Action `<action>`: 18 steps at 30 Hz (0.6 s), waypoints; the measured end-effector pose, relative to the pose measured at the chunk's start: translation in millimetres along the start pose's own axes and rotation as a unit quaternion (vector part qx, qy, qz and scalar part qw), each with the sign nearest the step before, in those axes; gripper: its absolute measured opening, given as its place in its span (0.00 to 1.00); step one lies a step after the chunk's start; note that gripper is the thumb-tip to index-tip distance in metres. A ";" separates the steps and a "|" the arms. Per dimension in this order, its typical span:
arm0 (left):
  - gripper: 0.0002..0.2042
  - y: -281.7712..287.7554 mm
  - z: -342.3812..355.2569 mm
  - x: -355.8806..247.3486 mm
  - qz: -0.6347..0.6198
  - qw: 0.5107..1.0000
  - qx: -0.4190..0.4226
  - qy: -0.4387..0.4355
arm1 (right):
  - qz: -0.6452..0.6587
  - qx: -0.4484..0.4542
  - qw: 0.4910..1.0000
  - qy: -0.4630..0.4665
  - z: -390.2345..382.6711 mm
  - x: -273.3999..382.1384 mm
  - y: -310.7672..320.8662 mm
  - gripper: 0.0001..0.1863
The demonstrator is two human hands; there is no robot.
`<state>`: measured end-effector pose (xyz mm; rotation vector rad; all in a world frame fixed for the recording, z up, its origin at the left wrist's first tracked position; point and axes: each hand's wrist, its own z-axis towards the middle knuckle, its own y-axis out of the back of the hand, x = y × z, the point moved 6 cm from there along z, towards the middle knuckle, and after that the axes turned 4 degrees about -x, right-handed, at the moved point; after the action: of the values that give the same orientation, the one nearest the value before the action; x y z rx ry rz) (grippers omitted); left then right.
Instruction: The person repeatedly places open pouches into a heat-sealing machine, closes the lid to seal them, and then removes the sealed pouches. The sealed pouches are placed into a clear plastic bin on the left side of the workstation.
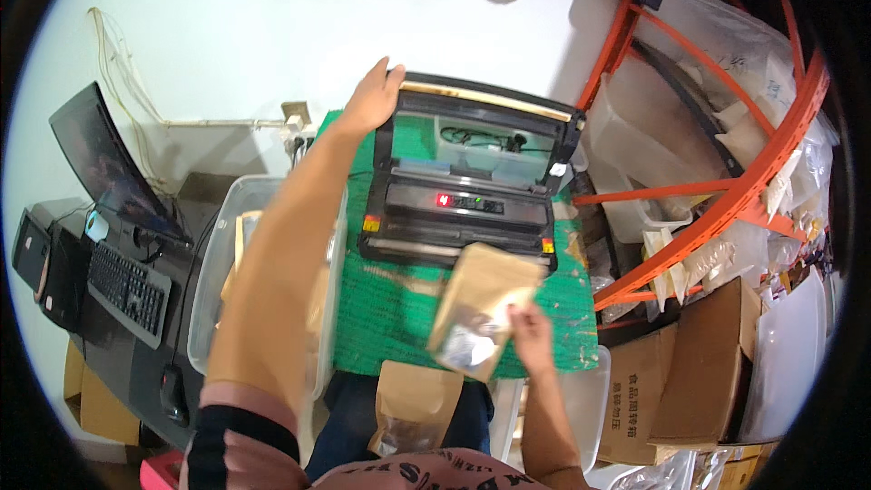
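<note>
the left hand [376, 100] grips one corner of the raised lid [490, 106] of the black sealing machine [408, 200]. the right hand [531, 336] pinches the side of a brown pouch [484, 295], which is over the green mat [381, 336].

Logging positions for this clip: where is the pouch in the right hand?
In the head view, the brown pouch is below centre, slightly right, held by the right hand over the green mat at the near edge of the black machine.

Left hand [374, 98] raised, arm [288, 245] outstretched; right hand [532, 336] low, pinching.
</note>
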<state>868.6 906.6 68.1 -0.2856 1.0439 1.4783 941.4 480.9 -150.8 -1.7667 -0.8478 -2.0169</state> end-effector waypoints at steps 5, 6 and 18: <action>0.18 58.8 -137.0 -75.0 0.064 0.925 0.321 -0.195 | 0.235 -0.211 0.949 0.002 -91.6 -34.2 164.3 0.06; 0.15 78.5 -190.4 -87.6 0.017 0.893 0.396 -0.214 | 0.233 -0.244 0.941 0.019 -116.3 -46.2 189.5 0.10; 0.22 95.2 -522.1 10.5 -0.007 0.908 0.337 0.249 | 0.190 -0.333 0.884 -0.268 -335.2 -300.3 282.0 0.17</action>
<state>576.6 547.3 -191.5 -0.1679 1.8900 0.9585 903.0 13.7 -400.5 -2.6774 0.1472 -1.6638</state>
